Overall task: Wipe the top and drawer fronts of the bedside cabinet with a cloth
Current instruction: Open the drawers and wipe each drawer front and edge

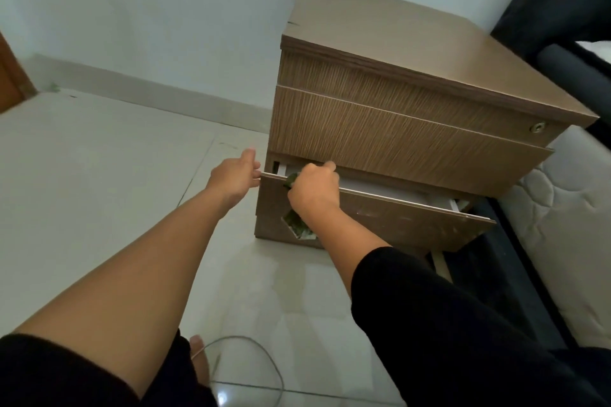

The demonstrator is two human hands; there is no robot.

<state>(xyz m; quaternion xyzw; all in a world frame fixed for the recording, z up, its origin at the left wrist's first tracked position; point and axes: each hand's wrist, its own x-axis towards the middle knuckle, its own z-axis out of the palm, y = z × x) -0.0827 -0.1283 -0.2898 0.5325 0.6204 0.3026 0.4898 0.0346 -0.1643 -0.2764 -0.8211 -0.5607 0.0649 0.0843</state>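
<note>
The brown wooden bedside cabinet (pixel 396 53) stands against the wall, its top bare. Its bottom drawer (pixel 396 218) is pulled partly open and its front leans outward. My left hand (pixel 233 178) holds the left end of that drawer front at its top corner. My right hand (pixel 314 192) grips a dark green cloth (pixel 296 220) and presses it over the drawer front's top edge; a piece of the cloth hangs below my wrist. The middle drawer front (pixel 380 142) is closed.
A keyhole lock (pixel 538 126) sits at the right end of the top drawer front. A mattress (pixel 568 225) and a dark bed frame (pixel 515 274) lie to the right. Pale floor tiles (pixel 99 175) spread to the left, and a grey cable (pixel 258 357) loops near my foot.
</note>
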